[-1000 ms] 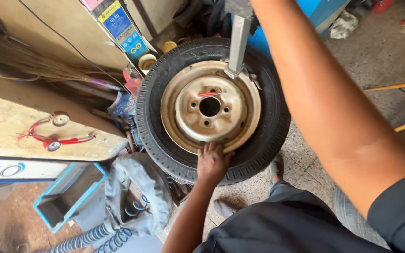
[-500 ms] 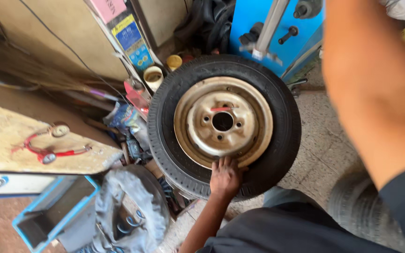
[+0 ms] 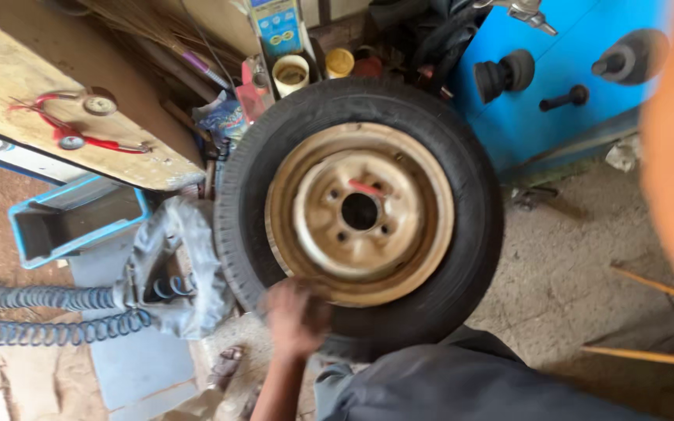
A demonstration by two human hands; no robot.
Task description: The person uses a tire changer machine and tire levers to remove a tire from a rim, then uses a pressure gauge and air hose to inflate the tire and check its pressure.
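The tyre in the middle of the frame is black, and its rim is dirty cream with one small red mark. At upper right the machine is bright blue. At left, the tray is light blue, and the coiled hose dark blue-grey.

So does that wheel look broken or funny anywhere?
The metal rim looks rusty and stained, with a red mark near its centre hole. The tyre around it shows no tear. The left hand rests at its lower edge, blurred.
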